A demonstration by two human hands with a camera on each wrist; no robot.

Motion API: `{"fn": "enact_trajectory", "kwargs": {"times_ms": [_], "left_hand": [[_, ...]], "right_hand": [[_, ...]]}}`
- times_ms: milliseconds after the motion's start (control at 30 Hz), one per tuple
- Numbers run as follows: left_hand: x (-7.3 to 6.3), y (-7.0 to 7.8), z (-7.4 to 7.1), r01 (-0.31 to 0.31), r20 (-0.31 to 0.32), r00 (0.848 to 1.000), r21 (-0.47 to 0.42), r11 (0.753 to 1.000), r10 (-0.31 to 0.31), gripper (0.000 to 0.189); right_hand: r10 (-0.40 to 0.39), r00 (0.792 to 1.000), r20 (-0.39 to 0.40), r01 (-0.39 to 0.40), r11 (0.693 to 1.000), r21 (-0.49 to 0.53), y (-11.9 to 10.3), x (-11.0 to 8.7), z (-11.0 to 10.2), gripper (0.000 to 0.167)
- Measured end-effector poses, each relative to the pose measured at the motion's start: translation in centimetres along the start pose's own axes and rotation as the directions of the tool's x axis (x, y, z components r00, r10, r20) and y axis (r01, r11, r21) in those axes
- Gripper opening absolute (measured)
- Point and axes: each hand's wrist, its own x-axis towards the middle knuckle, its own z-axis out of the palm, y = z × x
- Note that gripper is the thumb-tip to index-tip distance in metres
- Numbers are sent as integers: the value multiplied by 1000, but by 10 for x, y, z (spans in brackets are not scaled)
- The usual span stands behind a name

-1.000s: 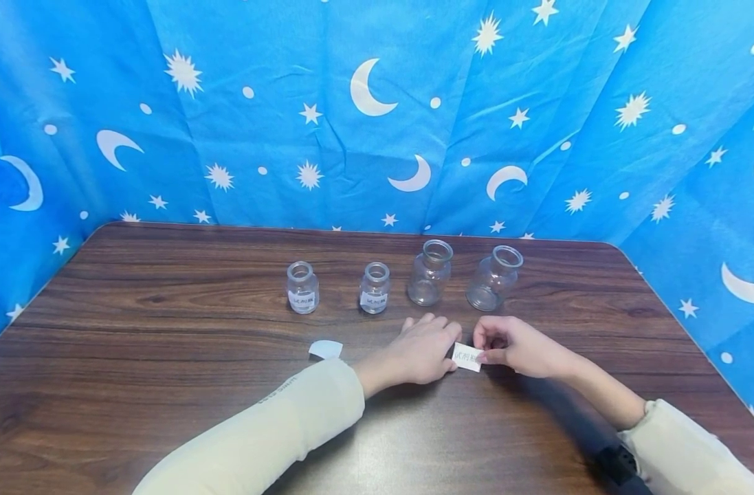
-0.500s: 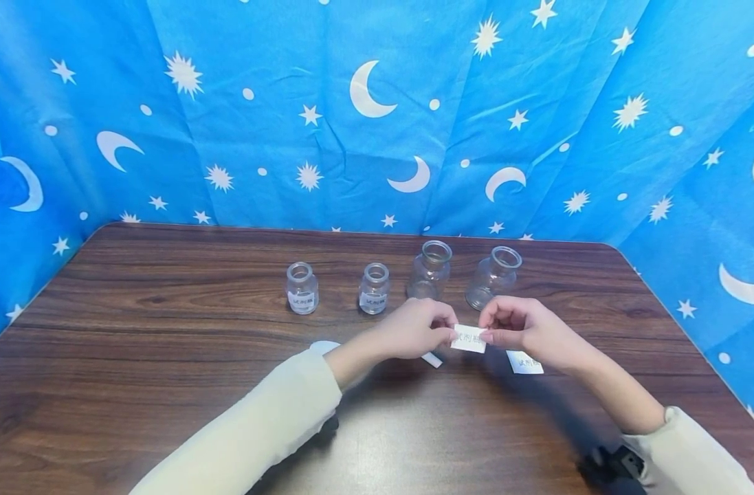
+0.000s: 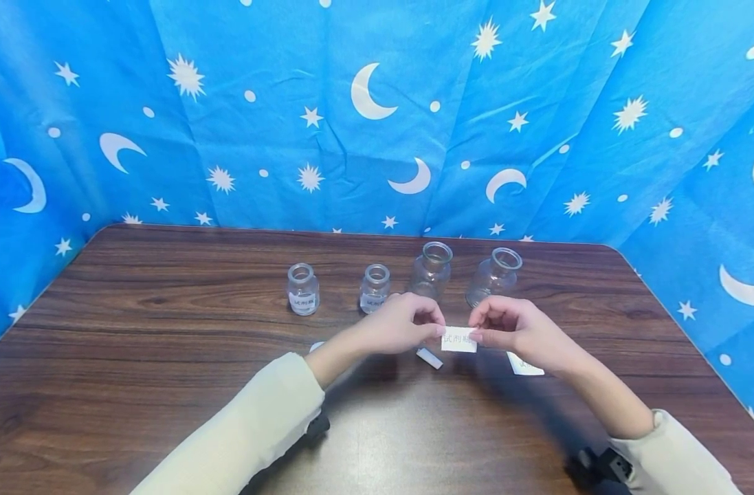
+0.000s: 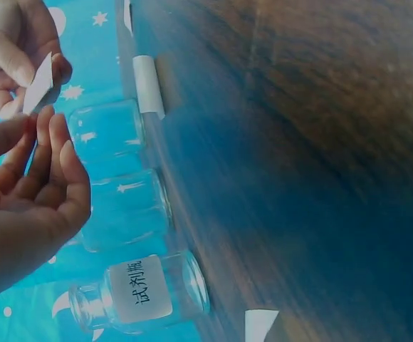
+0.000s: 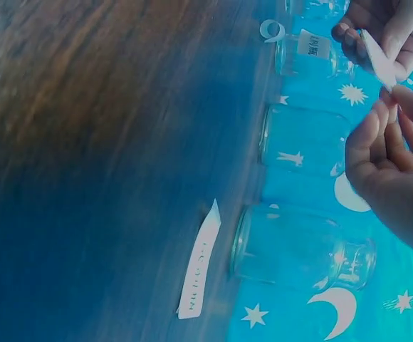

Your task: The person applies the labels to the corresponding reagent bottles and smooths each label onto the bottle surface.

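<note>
In the head view, a white label with printed characters (image 3: 458, 339) is held above the table between both hands. My left hand (image 3: 404, 324) pinches its left edge between thumb and fingertips, and my right hand (image 3: 522, 333) pinches the right edge. Behind them stand two large clear glass bottles (image 3: 431, 268) (image 3: 495, 271), with no label visible on them. Further left are two smaller bottles, one (image 3: 302, 289) plainly carrying a white label; the other (image 3: 377, 280) is labelled too, partly covered by my left hand. The right wrist view shows the held label (image 5: 379, 60) nearly edge-on.
A second printed label (image 3: 528, 366) lies on the table under my right hand. A narrow white paper strip (image 3: 429, 358) lies below my left hand, and a white scrap (image 3: 316, 346) is mostly behind the left forearm. A blue patterned curtain (image 3: 290, 124) hangs behind the wooden table (image 3: 166, 309).
My left hand has risen from the tabletop and now pinches the label. Both hands lifted it, then shifted slightly left. The strip and second label have come into view beneath.
</note>
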Motion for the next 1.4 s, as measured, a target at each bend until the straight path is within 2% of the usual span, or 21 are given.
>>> {"fn": "enact_trajectory", "kwargs": {"times_ms": [167, 267, 467, 700, 967, 1133, 1400], "left_hand": [[2, -6, 0, 34, -88, 996, 42, 999, -30, 7], [2, -7, 0, 48, -113, 993, 49, 998, -42, 7], [2, -7, 4, 34, -74, 997, 26, 999, -32, 8], [1, -5, 7, 10, -49, 999, -1, 1000, -10, 10], [2, -5, 11, 33, -34, 999, -30, 999, -34, 12], [1, -4, 13, 36, -17, 999, -56, 998, -37, 13], [0, 0, 14, 5, -25, 1000, -9, 1000, -5, 13]], "right_hand": [[42, 994, -103, -42, 999, -5, -8, -3, 2, 13], [25, 993, -116, -25, 1000, -3, -11, -3, 4, 13], [-37, 999, -37, 38, 999, 33, -5, 0, 13, 10], [-9, 1000, -10, 9, 1000, 29, 3, 3, 22, 11], [27, 1000, 7, -27, 1000, -5, 5, 4, 24, 11], [14, 1000, 10, -14, 1000, -19, 6, 4, 24, 9], [-2, 1000, -4, 2, 1000, -2, 6, 3, 23, 7]]}}
